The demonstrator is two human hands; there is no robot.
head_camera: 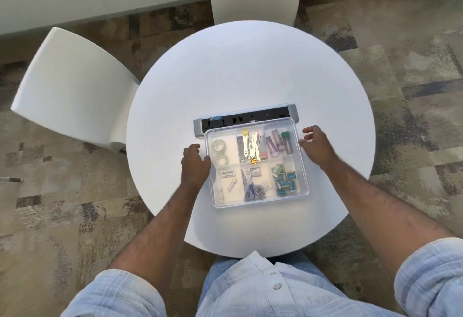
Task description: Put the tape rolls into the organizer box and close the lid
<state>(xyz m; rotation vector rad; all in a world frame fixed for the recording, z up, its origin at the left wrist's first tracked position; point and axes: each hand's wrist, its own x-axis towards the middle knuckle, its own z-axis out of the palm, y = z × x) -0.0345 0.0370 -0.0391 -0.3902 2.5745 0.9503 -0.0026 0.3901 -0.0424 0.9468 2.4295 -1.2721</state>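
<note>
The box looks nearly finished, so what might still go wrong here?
The frosted lid may sit unevenly, since only the left hand touches an edge while the right hand hovers beside it. The organizer box also partly covers the power strip, so pressing down might rock it. If it tilts, the tape rolls might shift in their compartment.

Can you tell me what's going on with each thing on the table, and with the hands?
organizer box: flat on the table, lid on top.
lid: lying over the box; whether it is snapped shut cannot be told.
tape rolls: two, inside the far-left compartment.
left hand: fingers on the box's left edge.
right hand: at the box's right edge, fingers spread; contact unclear.
power strip: flat behind the box.
</note>
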